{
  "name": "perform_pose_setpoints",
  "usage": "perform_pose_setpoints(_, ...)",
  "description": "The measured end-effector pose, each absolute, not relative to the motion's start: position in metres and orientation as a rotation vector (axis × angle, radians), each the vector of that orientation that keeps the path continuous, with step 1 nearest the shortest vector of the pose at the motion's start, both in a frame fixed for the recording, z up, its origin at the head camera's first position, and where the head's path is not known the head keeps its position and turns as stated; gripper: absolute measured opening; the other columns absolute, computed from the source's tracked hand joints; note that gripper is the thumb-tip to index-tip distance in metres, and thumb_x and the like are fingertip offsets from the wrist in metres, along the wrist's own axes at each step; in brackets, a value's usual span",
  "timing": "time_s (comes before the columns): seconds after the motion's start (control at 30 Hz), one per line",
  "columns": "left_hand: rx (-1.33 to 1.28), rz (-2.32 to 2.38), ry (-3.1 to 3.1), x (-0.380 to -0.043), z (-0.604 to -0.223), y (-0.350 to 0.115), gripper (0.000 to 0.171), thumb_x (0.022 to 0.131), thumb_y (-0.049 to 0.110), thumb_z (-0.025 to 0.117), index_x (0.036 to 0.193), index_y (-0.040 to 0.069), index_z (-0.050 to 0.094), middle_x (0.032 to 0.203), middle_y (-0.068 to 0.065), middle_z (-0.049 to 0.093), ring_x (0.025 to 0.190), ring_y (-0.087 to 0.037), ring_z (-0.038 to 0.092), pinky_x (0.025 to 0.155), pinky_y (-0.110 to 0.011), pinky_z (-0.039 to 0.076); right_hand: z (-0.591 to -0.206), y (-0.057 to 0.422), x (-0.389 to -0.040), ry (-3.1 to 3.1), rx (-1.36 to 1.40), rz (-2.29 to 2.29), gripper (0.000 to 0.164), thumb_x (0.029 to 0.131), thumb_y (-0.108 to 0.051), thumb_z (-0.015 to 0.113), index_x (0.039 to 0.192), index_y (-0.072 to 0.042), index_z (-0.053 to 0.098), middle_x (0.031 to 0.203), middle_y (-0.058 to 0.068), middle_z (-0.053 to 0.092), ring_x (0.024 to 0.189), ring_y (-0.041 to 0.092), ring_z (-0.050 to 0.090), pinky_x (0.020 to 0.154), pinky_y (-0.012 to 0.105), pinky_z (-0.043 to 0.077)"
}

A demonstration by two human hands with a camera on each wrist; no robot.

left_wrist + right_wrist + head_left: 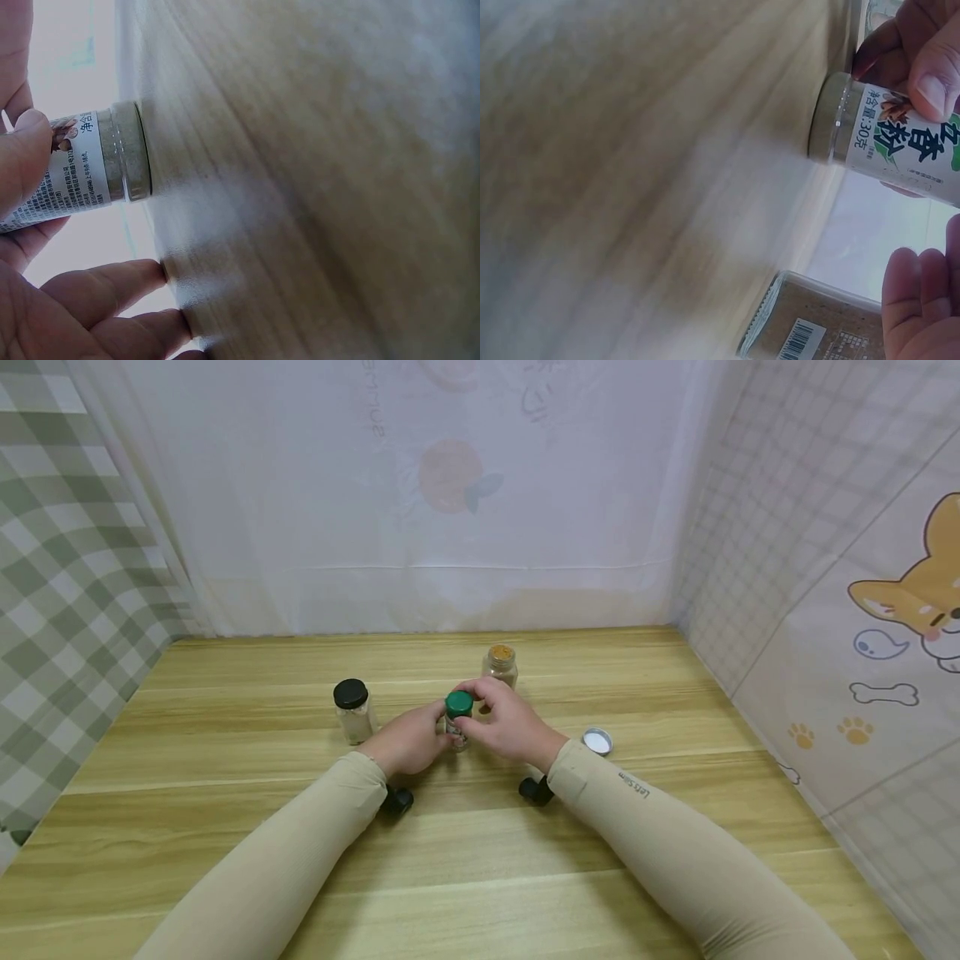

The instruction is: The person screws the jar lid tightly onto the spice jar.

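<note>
A small five-spice powder jar [455,727] with a green cap [459,702] stands upright between both hands, its base at the tabletop. My left hand [412,741] grips the jar body low down, the thumb [21,161] across its printed label. Around the green cap curl the thumb and fingers of my right hand [512,720]. In the right wrist view, right-hand fingers [921,292] show at the lower right, beside the jar [900,139]. The cap is outside both wrist views.
Just behind my right hand stands an uncapped square jar [501,670] of brown powder. A silver lid [597,742] lies inside-up on the wooden table [465,868], right of that hand. Left of my left hand is a black-lidded jar [354,714] with pale contents.
</note>
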State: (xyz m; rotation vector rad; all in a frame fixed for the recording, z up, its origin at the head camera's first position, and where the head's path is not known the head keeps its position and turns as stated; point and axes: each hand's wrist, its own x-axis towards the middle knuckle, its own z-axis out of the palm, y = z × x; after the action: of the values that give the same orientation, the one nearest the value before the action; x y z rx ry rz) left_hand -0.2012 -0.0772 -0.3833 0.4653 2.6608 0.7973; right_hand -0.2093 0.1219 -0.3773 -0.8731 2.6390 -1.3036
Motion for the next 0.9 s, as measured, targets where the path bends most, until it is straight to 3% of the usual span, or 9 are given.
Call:
perform_pose_setpoints(0.1, 0.467, 0.795, 2.664, -0.2014, -0.3835, -0.0773, 0.047, 0.108, 0.035, 0.061, 0.152, 0.025, 0.049, 0.151, -0.012, 0.060, 0.142, -0.033, 0.055, 0.118, -0.056, 0.044, -0.3770, 0.1211, -0.2089, 2.629, -0.835, -1.321, 0.033, 0.099, -0.017, 0.076, 0.128, -0.007, 0.064, 0.125, 0.008, 0.064, 0.117, 0.024, 0.058, 0.099, 0.043, 0.050)
perform_pose_setpoints(0.33, 0.474, 0.790, 2.660, -0.2014, -0.3826, -0.0770, 0.042, 0.108, 0.036, 0.061, 0.147, 0.024, 0.052, 0.150, -0.012, 0.060, 0.143, -0.034, 0.054, 0.119, -0.056, 0.043, -0.3773, 0.1209, -0.2091, 2.620, -0.860, -1.322, 0.057, 0.099, -0.014, 0.072, 0.152, -0.006, 0.052, 0.133, 0.012, 0.061, 0.120, 0.026, 0.057, 0.101, 0.045, 0.052)
perform_pose_setpoints(0.47, 0.477, 0.787, 2.662, -0.2009, -0.3819, -0.0767, 0.043, 0.108, 0.034, 0.061, 0.148, 0.023, 0.052, 0.149, -0.013, 0.061, 0.142, -0.034, 0.055, 0.118, -0.056, 0.044, -0.3784, 0.1216, -0.2090, 2.616, -0.924, -1.318, 0.050, 0.100, -0.009, 0.067, 0.148, -0.003, 0.056, 0.136, 0.015, 0.061, 0.121, 0.027, 0.057, 0.100, 0.049, 0.054)
perform_pose_setpoints(0.63, 0.474, 0.791, 2.664, -0.2009, -0.3821, -0.0766, 0.049, 0.107, 0.034, 0.062, 0.154, 0.025, 0.048, 0.150, -0.012, 0.060, 0.142, -0.033, 0.055, 0.118, -0.055, 0.044, -0.3784, 0.1203, -0.2086, 2.609, -0.894, -1.342, 0.042, 0.100, -0.011, 0.072, 0.139, 0.000, 0.059, 0.130, 0.014, 0.063, 0.118, 0.028, 0.058, 0.099, 0.050, 0.053)
perform_pose_setpoints(0.8, 0.471, 0.791, 2.661, -0.2015, -0.3821, -0.0767, 0.045, 0.107, 0.036, 0.062, 0.150, 0.026, 0.050, 0.149, -0.011, 0.061, 0.142, -0.033, 0.055, 0.118, -0.055, 0.044, -0.3773, 0.1202, -0.2084, 2.608, -0.854, -1.354, 0.056, 0.099, -0.013, 0.074, 0.148, -0.002, 0.051, 0.133, 0.014, 0.061, 0.119, 0.027, 0.057, 0.100, 0.046, 0.052)
perform_pose_setpoints(0.9, 0.475, 0.786, 2.660, -0.2020, -0.3824, -0.0768, 0.043, 0.107, 0.035, 0.062, 0.148, 0.025, 0.052, 0.149, -0.011, 0.062, 0.142, -0.034, 0.055, 0.118, -0.056, 0.044, -0.3772, 0.1210, -0.2087, 2.616, -0.895, -1.333, 0.056, 0.099, -0.011, 0.071, 0.151, -0.003, 0.052, 0.137, 0.014, 0.060, 0.121, 0.027, 0.056, 0.099, 0.046, 0.052)
